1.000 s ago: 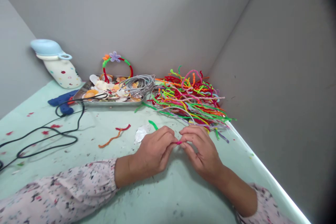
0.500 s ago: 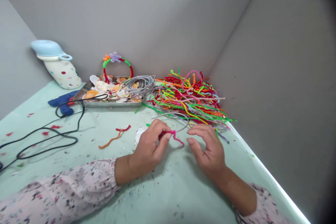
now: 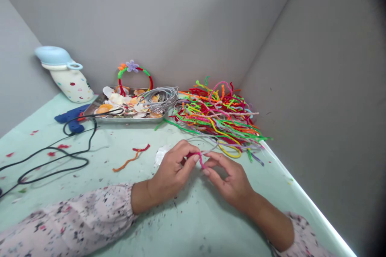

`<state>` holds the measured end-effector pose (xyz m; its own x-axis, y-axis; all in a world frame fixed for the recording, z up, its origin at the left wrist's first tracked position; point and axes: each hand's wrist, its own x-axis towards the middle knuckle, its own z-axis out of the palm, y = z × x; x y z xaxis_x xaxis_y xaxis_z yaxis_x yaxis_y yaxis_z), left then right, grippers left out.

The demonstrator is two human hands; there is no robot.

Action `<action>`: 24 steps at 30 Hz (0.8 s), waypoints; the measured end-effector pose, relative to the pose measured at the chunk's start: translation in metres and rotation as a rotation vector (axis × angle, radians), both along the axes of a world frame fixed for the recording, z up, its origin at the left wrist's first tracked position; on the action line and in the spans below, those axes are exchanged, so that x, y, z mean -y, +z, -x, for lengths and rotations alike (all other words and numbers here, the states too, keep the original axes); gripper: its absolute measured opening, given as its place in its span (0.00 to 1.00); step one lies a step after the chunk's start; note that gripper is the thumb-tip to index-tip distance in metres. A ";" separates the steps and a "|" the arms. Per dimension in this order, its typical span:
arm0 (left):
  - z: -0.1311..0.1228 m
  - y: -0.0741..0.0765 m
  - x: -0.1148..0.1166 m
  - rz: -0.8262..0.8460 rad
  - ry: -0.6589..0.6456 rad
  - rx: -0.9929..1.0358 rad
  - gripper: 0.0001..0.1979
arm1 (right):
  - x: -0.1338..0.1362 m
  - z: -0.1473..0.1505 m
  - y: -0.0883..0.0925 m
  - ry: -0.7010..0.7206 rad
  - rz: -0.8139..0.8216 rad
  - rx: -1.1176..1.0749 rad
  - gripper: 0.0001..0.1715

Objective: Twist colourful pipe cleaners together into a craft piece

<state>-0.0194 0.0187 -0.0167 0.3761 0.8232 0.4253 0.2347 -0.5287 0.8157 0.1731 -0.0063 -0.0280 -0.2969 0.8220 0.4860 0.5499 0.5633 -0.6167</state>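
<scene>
Pink pipe cleaner (image 3: 200, 160): short piece, pinched between the fingertips of left hand (image 3: 172, 170) and right hand (image 3: 231, 178), both closed on it and meeting low over the desk (image 3: 193, 221), front centre. Grey hoop (image 3: 211, 143) arcs from the hands toward the pile (image 3: 217, 112) of coloured pipe cleaners just behind. Tray (image 3: 126, 119) of shells at back; glue gun (image 3: 70, 117), cable (image 3: 60, 153) and jug (image 3: 68, 76) at left.
</scene>
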 end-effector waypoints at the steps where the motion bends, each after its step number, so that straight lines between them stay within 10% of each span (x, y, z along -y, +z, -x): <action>1: 0.000 0.000 0.000 0.009 0.006 0.000 0.07 | 0.000 0.000 0.000 -0.005 0.025 -0.015 0.18; 16: 0.001 0.001 -0.003 -0.020 0.099 -0.007 0.07 | 0.006 -0.004 0.004 0.172 0.509 -0.378 0.18; 24: 0.003 -0.002 -0.002 -0.040 0.099 0.062 0.06 | -0.010 -0.016 0.001 -0.093 0.332 -0.554 0.19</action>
<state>-0.0226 0.0203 -0.0191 0.2657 0.8368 0.4788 0.2372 -0.5381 0.8088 0.1888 0.0035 -0.0273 0.0040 0.9648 0.2630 0.1376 0.2600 -0.9558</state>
